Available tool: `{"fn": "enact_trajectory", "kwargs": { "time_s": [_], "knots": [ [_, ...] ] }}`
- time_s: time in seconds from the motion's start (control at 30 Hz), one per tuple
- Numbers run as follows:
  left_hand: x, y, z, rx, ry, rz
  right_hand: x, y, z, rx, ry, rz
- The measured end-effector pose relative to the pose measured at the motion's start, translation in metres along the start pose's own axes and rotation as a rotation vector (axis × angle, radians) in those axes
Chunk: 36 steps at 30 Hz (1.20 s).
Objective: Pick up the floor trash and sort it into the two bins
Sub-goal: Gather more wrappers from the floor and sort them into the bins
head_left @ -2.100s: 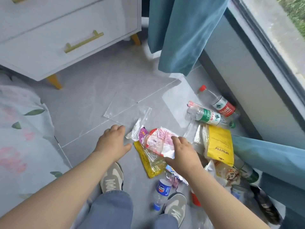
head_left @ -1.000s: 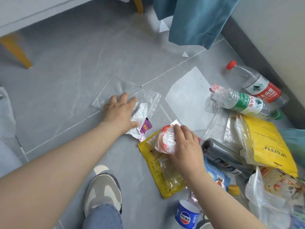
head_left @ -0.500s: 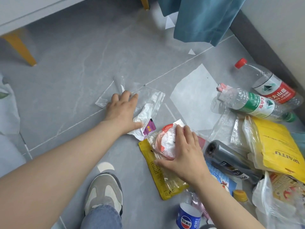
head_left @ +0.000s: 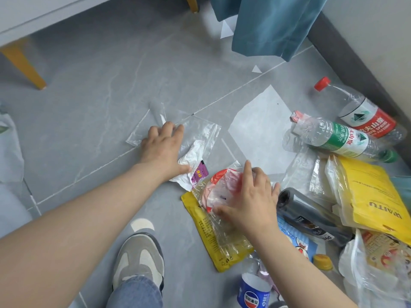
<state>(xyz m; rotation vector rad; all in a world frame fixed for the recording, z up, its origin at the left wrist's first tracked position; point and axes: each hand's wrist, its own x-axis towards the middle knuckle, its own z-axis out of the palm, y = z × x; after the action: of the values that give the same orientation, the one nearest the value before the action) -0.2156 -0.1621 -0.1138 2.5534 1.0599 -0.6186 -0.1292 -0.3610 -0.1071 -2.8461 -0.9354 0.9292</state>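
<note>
My left hand [head_left: 163,147] lies on a clear plastic bag [head_left: 200,134] flat on the grey floor, fingers on the bag and thumb on a crumpled white wrapper [head_left: 193,158] with a purple patch. The bag's far corner stands lifted. My right hand [head_left: 251,201] rests with spread fingers over a crumpled red and white wrapper [head_left: 222,185], which lies on a yellow pouch [head_left: 209,236]; the thumb sits at the wrapper's lower edge. No bin is in view.
More trash lies to the right: two water bottles [head_left: 333,138], a yellow bag [head_left: 373,192], a dark roll [head_left: 311,214], a white sheet [head_left: 260,134] and a blue-labelled bottle [head_left: 253,290]. A teal curtain [head_left: 271,25] hangs behind. My shoe [head_left: 140,261] stands below my left arm.
My right hand has lowered the red and white wrapper onto the yellow pouch and spread over it. Under my left hand the clear bag has bunched and its far corner has risen.
</note>
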Motion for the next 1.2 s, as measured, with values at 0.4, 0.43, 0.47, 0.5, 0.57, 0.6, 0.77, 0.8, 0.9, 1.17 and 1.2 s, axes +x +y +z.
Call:
{"fn": "enact_trajectory", "kwargs": {
  "time_s": [0.4,0.43,0.47,0.5,0.57,0.6,0.77,0.8,0.9,1.17,1.2],
  "knots": [
    [-0.002,0.008,0.0,-0.017,-0.026,-0.038,0.004,-0.009,0.01,0.041,0.003,0.06],
    [-0.003,0.009,0.001,-0.017,-0.026,-0.036,0.003,-0.008,0.01,0.073,0.016,0.063],
    [-0.003,0.01,0.001,-0.017,-0.026,-0.035,0.003,-0.007,0.01,0.107,0.02,0.071],
    [-0.003,0.01,0.001,-0.018,-0.027,-0.035,0.003,-0.006,0.01,0.139,0.012,0.082],
    [-0.003,0.012,0.001,-0.034,-0.033,-0.032,0.003,-0.005,0.01,0.183,-0.003,0.096],
    [-0.004,0.014,0.0,-0.038,-0.037,-0.026,0.004,-0.004,0.009,0.202,-0.009,0.102],
    [-0.008,0.021,0.001,-0.064,-0.076,-0.01,0.006,-0.007,0.01,0.366,-0.027,0.137],
    [-0.009,0.021,0.003,-0.094,-0.083,-0.012,0.006,-0.007,0.011,0.394,-0.028,0.14],
    [-0.012,0.023,0.008,-0.173,-0.091,-0.001,0.003,-0.008,0.014,0.482,-0.047,0.165],
    [-0.015,0.007,0.006,-0.443,-0.018,-0.057,-0.008,-0.01,-0.035,0.705,0.014,0.169],
    [-0.015,0.006,0.002,-0.449,-0.004,-0.054,-0.009,-0.012,-0.045,0.743,0.019,0.145]
  ]
}}
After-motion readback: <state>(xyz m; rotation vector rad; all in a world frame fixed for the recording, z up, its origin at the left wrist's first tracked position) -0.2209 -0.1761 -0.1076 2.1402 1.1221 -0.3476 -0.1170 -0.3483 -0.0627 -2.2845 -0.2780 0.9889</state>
